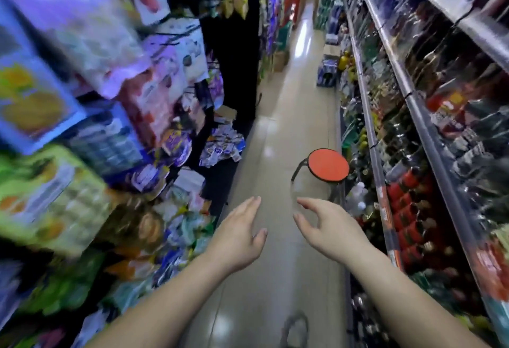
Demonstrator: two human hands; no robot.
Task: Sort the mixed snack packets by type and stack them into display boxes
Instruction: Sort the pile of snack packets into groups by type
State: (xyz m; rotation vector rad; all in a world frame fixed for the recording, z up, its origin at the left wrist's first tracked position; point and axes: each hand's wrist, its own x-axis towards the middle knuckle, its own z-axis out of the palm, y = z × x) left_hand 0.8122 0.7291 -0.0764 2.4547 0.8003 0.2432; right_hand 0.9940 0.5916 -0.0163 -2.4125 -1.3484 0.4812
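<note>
The person stood in a shop aisle with both arms stretched out over the tiled floor point(286, 133). The left hand point(238, 234) was empty, its fingers point(252, 203) straight and close together. The right hand point(329, 228) was also empty, its fingers loosely curled, thumb and forefinger apart. The snack packets point(179, 226), blurred, crowded the racks on the left. A red-topped stool point(327, 166) stood ahead, beside the bottle shelves point(370, 127) on the right.

stool point(327, 165) at 1 o'clock: orange-red seat, black rim. floor point(289, 133) beige, glossy. snack packets point(154, 94) at 9: purple, pink, green.
</note>
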